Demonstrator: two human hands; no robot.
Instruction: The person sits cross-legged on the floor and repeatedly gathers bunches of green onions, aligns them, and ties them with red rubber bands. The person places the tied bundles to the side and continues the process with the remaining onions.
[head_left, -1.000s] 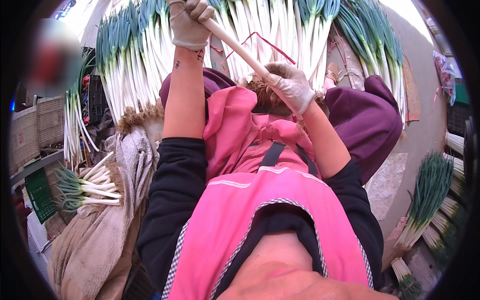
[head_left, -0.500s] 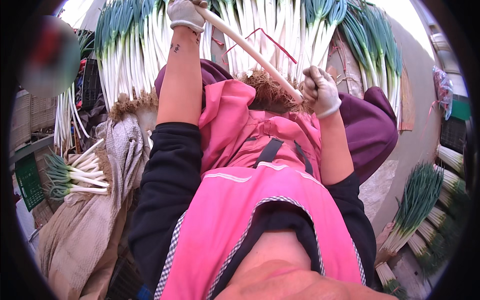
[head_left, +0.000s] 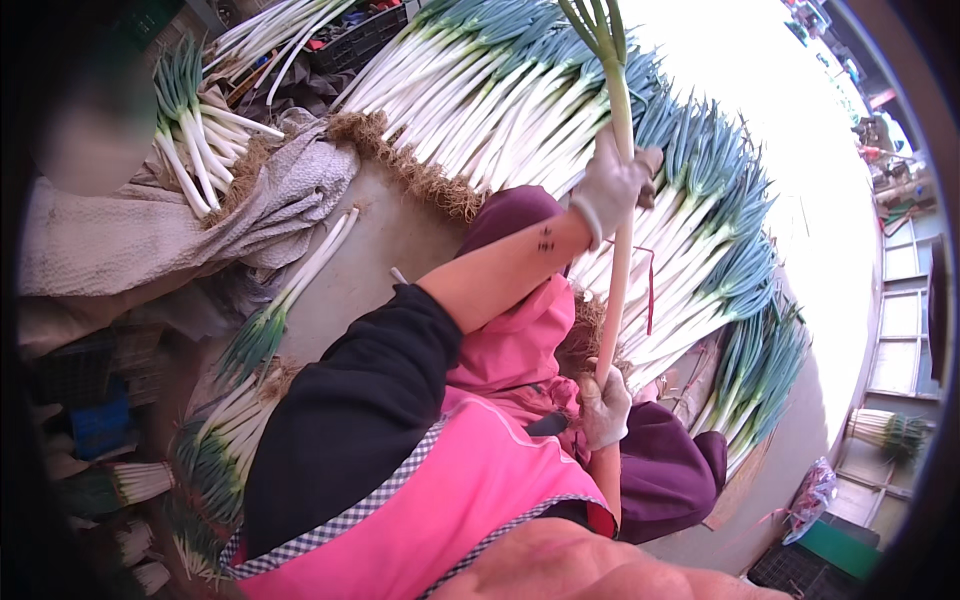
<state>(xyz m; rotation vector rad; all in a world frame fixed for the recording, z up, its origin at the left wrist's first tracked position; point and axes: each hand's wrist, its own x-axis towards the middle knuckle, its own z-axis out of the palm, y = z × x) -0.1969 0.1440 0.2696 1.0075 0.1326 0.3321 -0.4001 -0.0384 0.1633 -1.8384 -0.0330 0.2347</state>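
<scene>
A long, thick green onion (head_left: pixel 618 285) stands nearly upright in front of me, its green leaves at the top and its pale stem downward. My gloved left hand (head_left: pixel 612 185) is closed around the upper stem, below the leaves. Lower down, my gloved right hand (head_left: pixel 604 410) grips the bottom end near my lap, hiding the tip. Behind the stem lies a wide row of green onions (head_left: pixel 500 120) with white stems, brown roots toward me and green tops away. A thin red strip (head_left: pixel 651 290) lies on that row.
To the left, a grey woven sack (head_left: pixel 110 235) bears a small bunch of onions (head_left: pixel 205 150). More onions (head_left: pixel 235 420) lie beside my left arm. A black crate (head_left: pixel 355 40) stands at the back left. A plastic bag (head_left: pixel 808 500) is at the lower right.
My view has turned, so the row now slants across it. The held onion has gone from slanting to nearly upright, its leafy top now in view. Both hands still hold it.
</scene>
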